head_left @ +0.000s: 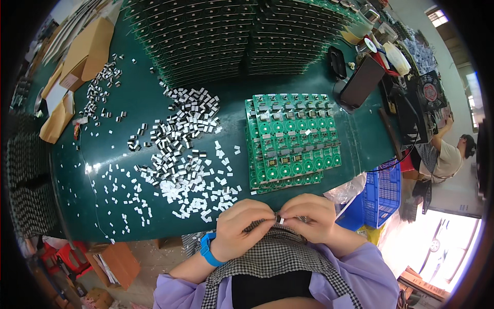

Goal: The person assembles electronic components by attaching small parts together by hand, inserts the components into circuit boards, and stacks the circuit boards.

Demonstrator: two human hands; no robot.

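Note:
My left hand (241,229) and my right hand (312,220) meet at the table's near edge. Thumb and fingers of both are pinched together on a small dark block with a white piece (281,220), mostly hidden by the fingertips. Beyond the right hand lies a stack of green circuit boards (293,139), with rows of round sections and small display modules fitted in the near row. A heap of small black-and-white blocks (180,134) spreads left of the boards. Nearer to my left hand, loose white pieces (193,198) are scattered.
Tall stacks of green boards (206,41) stand at the back of the green table (231,103). A dark phone-like device (363,82) leans at the right, above a blue crate (382,198). Cardboard boxes (92,46) stand at far left. Another person (447,154) sits at far right.

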